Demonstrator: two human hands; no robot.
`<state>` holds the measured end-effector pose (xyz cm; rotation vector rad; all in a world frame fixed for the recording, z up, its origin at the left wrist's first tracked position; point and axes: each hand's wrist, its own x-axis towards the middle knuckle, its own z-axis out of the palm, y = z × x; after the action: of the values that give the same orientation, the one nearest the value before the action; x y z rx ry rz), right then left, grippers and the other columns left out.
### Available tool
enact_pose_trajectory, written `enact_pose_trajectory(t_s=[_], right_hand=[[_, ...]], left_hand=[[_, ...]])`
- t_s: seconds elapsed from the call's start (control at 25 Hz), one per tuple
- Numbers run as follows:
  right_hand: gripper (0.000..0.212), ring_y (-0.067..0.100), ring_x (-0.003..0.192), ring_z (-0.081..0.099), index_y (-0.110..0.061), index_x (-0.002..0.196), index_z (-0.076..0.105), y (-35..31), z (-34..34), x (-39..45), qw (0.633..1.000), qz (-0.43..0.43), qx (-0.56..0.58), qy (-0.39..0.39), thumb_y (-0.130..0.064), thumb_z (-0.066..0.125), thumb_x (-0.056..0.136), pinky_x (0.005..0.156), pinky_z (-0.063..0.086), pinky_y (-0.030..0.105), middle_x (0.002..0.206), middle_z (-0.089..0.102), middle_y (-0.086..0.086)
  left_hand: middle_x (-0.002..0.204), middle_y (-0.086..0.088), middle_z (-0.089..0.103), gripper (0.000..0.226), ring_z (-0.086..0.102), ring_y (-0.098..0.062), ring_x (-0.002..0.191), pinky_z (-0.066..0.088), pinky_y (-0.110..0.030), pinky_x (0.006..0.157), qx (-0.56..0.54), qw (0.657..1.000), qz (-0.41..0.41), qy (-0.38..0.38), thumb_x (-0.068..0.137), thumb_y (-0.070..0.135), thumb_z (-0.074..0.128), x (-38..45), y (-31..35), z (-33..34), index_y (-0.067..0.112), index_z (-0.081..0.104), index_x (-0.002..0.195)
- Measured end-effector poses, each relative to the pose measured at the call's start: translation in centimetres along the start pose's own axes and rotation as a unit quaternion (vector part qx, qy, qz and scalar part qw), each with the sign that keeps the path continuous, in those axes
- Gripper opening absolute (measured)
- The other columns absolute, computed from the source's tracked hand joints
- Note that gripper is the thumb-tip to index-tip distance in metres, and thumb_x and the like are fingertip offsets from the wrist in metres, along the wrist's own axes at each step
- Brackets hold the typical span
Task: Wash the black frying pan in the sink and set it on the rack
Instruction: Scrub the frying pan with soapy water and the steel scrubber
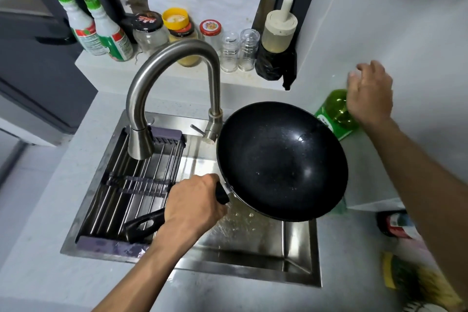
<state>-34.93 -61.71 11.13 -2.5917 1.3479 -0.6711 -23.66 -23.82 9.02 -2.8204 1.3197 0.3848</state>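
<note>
The black frying pan (281, 159) hangs over the right half of the steel sink (253, 251), its wet inside facing up. My left hand (195, 204) grips the pan's black handle, whose end sticks out over the rack. The roll-up rack (131, 185) of metal rods lies across the sink's left half. My right hand (368, 92) hovers with loose fingers over a green dish soap bottle (335, 113) on the counter to the right and holds nothing. Water droplets spot the sink floor beneath the pan.
A curved steel faucet (174, 88) arches over the rack, its lever beside the pan's rim. Jars, spray bottles and a squeeze bottle (278, 25) line the back ledge. A yellow-green scouring sponge (415, 284) lies on the counter at the right front.
</note>
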Motion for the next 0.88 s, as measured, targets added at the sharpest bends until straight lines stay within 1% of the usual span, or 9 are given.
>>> enact_pose_trajectory(t_s=[0.12,0.24,0.36,0.48,0.6,0.64,0.72,0.8,0.88], right_hand=[[0.037,0.043,0.127,0.046,0.004,0.125,0.059,-3.2,1.4,-6.2,0.997,0.019,0.067,0.024,-0.022,0.047,0.1,0.108,0.033,0.046,0.136,0.052,0.026],[0.032,0.042,0.129,0.046,0.004,0.124,0.059,-6.4,4.2,-14.9,0.991,0.059,0.118,-0.038,-0.014,0.056,0.099,0.112,0.033,0.047,0.139,0.052,0.025],[0.033,0.035,0.134,0.042,-0.005,0.128,0.058,-9.4,7.0,-21.6,0.979,0.096,0.119,-0.134,-0.022,0.054,0.1,0.114,0.03,0.043,0.144,0.049,0.016],[0.038,0.024,0.141,0.035,-0.011,0.136,0.055,-13.4,9.4,-24.7,0.963,0.106,0.151,-0.194,-0.028,0.051,0.102,0.117,0.024,0.033,0.153,0.042,0.008],[0.035,0.019,0.134,0.044,-0.013,0.133,0.058,-18.1,9.6,-25.2,0.941,0.11,0.219,-0.234,-0.027,0.053,0.101,0.117,0.032,0.037,0.146,0.05,0.003],[0.033,0.017,0.129,0.05,-0.015,0.131,0.06,-20.0,9.0,-24.8,0.924,0.117,0.263,-0.253,-0.026,0.055,0.1,0.113,0.038,0.039,0.14,0.056,0.0],[0.037,0.009,0.122,0.056,-0.023,0.133,0.059,-23.9,8.1,-24.4,0.853,0.132,0.403,-0.304,-0.029,0.063,0.097,0.106,0.045,0.036,0.134,0.062,-0.007],[0.056,0.003,0.13,0.051,-0.032,0.143,0.048,-27.4,6.5,-23.0,0.779,0.099,0.528,-0.322,-0.035,0.069,0.091,0.106,0.042,0.029,0.142,0.056,-0.012],[0.068,0.004,0.133,0.048,-0.029,0.148,0.04,-30.2,5.6,-20.9,0.715,0.063,0.613,-0.332,-0.031,0.071,0.088,0.107,0.039,0.024,0.144,0.055,-0.009]], left_hand=[[0.085,0.0,0.071,0.029,0.068,-0.024,0.08,0.04,-0.03,0.059,-0.021,0.999,-0.012,-0.026,0.068,0.043,0.062,-1.5,-2.3,3.2,0.029,0.06,0.094],[0.083,0.002,0.071,0.031,0.068,-0.021,0.079,0.04,-0.031,0.059,-0.026,0.998,-0.028,-0.056,0.066,0.043,0.064,-2.4,-5.1,7.1,0.029,0.061,0.094],[0.085,0.002,0.071,0.032,0.068,-0.021,0.082,0.044,-0.03,0.062,-0.031,0.995,-0.033,-0.088,0.066,0.042,0.065,-2.5,-7.4,10.8,0.029,0.062,0.095],[0.091,0.002,0.072,0.032,0.068,-0.021,0.087,0.049,-0.03,0.071,-0.058,0.99,-0.04,-0.126,0.069,0.039,0.066,-1.4,-9.7,14.4,0.029,0.063,0.099],[0.093,0.002,0.072,0.034,0.068,-0.021,0.088,0.05,-0.029,0.071,-0.075,0.986,-0.048,-0.143,0.07,0.039,0.069,0.2,-10.6,17.2,0.028,0.063,0.101],[0.093,0.002,0.072,0.034,0.068,-0.022,0.088,0.05,-0.029,0.071,-0.08,0.985,-0.05,-0.147,0.07,0.038,0.07,0.9,-10.8,17.7,0.026,0.064,0.101],[0.095,0.0,0.071,0.036,0.068,-0.022,0.09,0.051,-0.03,0.074,-0.095,0.98,-0.061,-0.166,0.071,0.037,0.069,1.8,-11.2,19.9,0.024,0.063,0.104],[0.098,-0.003,0.071,0.039,0.067,-0.025,0.092,0.051,-0.032,0.076,-0.108,0.975,-0.068,-0.181,0.073,0.036,0.069,2.1,-11.3,21.3,0.021,0.06,0.108],[0.099,-0.007,0.069,0.044,0.066,-0.029,0.093,0.05,-0.034,0.075,-0.139,0.968,-0.072,-0.197,0.075,0.034,0.07,1.6,-11.5,22.6,0.017,0.052,0.113]])
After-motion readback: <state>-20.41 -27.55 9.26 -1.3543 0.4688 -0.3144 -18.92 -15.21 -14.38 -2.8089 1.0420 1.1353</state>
